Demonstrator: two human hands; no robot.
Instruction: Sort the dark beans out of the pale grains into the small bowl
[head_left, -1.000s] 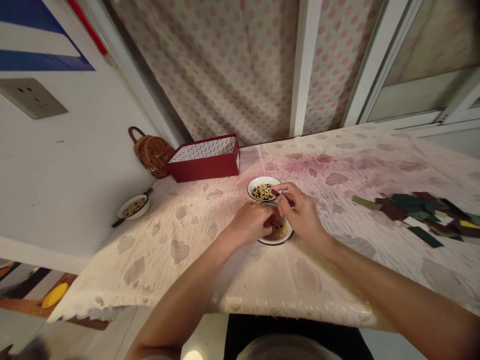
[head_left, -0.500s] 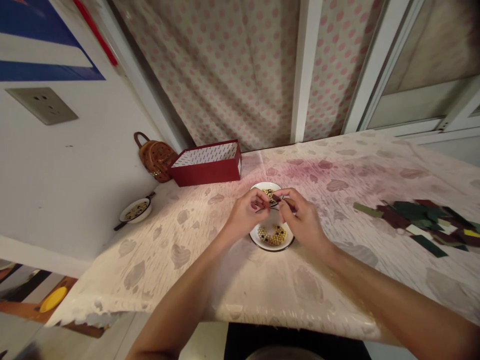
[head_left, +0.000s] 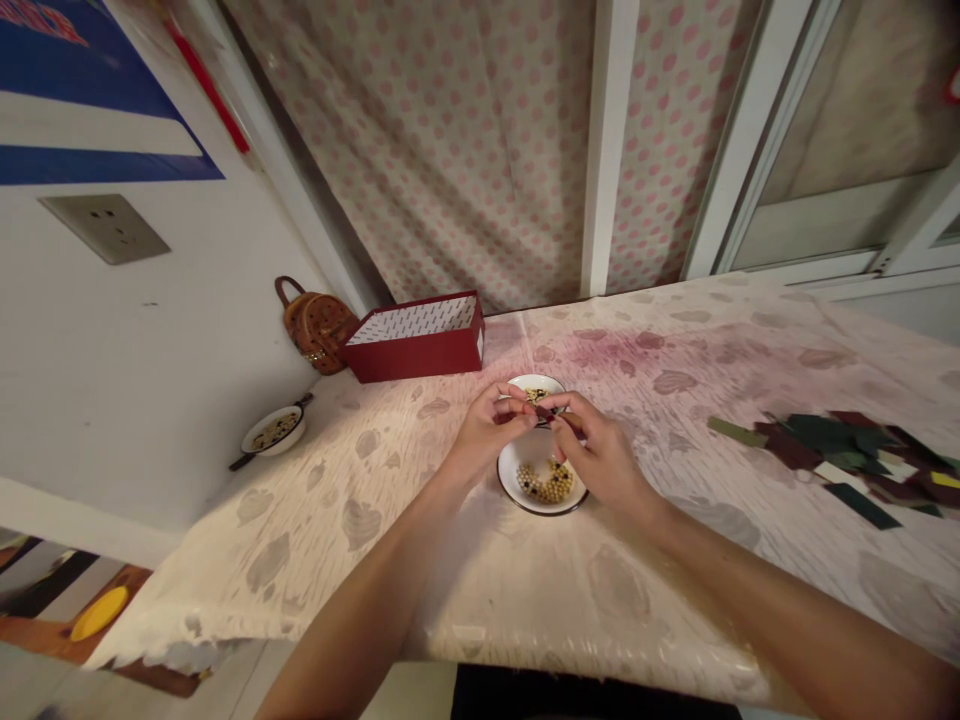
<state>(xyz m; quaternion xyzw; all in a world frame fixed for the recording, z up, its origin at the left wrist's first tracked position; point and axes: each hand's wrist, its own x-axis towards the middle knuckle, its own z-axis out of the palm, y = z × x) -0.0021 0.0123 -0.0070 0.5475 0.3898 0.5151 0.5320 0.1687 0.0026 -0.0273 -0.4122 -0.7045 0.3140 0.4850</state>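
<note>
Right hand (head_left: pixel 602 455) pinches flat maroon piece (head_left: pixel 547 412); can't tell if left hand (head_left: pixel 484 432) does. I'd stay low, off cloth-covered table's (head_left: pixel 480 590) front edge.

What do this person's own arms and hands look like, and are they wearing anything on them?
The bare left hand and bare right hand are ungloved. Both slender forearms are uncovered, with no sleeve in view. I see no watch, bracelet, cable or marking.
</note>
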